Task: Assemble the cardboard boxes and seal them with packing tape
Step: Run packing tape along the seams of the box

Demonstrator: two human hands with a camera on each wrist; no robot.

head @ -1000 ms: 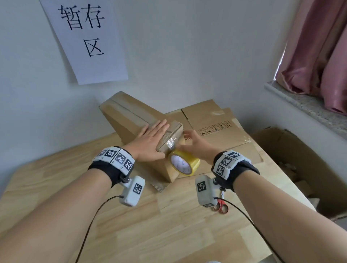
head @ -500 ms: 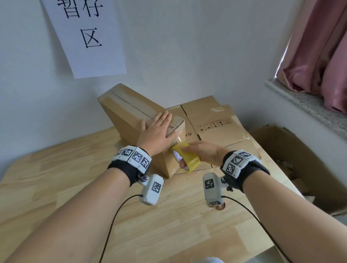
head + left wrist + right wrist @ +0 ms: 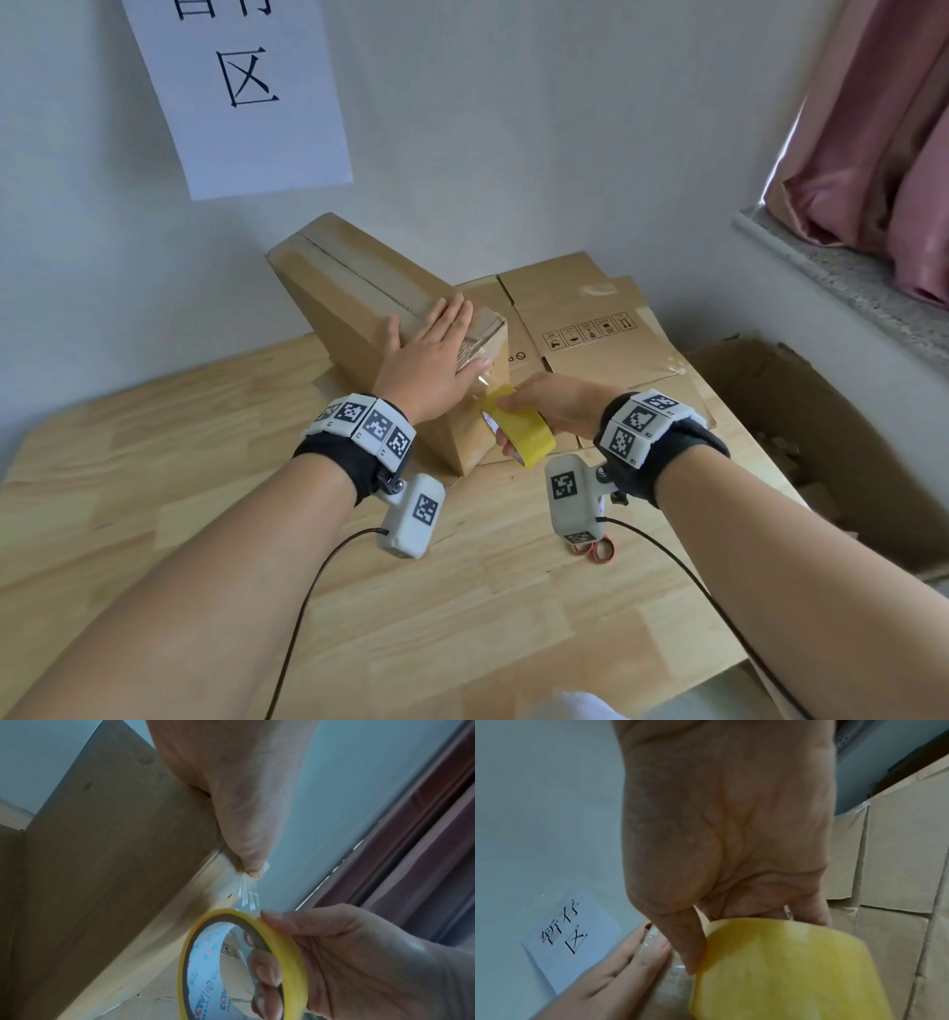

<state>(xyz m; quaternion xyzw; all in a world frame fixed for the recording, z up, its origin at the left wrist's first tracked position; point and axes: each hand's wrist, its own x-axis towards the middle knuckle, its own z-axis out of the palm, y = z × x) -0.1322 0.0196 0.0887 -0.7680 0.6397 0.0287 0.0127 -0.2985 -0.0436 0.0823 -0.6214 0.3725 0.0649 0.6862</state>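
Note:
A long brown cardboard box [image 3: 354, 293] stands tilted on the wooden table [image 3: 154, 462], its far end raised towards the wall. My left hand [image 3: 436, 354] lies flat with straight fingers on the box's top near its front end, pressing down clear tape [image 3: 482, 334] laid there. My right hand [image 3: 554, 406] grips a yellow roll of packing tape [image 3: 518, 431] just below the box's front corner. A short crumpled stretch of clear tape [image 3: 246, 894] runs from the roll [image 3: 257, 963] up to the box edge [image 3: 128, 882]. The roll [image 3: 795, 973] fills the right wrist view.
Flattened cardboard boxes [image 3: 590, 329] lie stacked behind the roll at the table's back right. Red-handled scissors [image 3: 598, 549] lie on the table under my right wrist. An open cardboard carton [image 3: 821, 426] stands on the floor to the right. A paper sign [image 3: 246, 92] hangs on the wall.
My right hand has turned the roll and pulled it down and towards me from the box's front corner, drawing tape over the edge. My left hand has slid slightly forward along the top.

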